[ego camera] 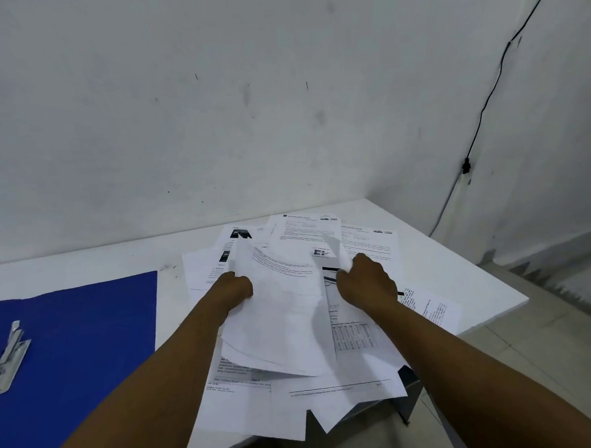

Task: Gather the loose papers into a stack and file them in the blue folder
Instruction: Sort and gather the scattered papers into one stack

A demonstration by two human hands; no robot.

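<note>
Several loose printed papers (296,388) lie in an untidy, fanned pile on the right half of the white table, some hanging over its front edge. My left hand (234,288) grips the left edge of a few sheets (285,313) that are lifted and curled above the pile. My right hand (367,281) holds the right side of the same lifted sheets, fingers curled onto the paper. The blue folder (87,337) lies open and flat at the left, with its metal clip (8,358) showing on the inside.
The white table (443,260) stands in a corner against white walls. Its right edge and front edge drop to a tiled floor (550,340). A black cable (492,93) runs down the right wall. A grey table leg (407,396) shows under the overhanging papers.
</note>
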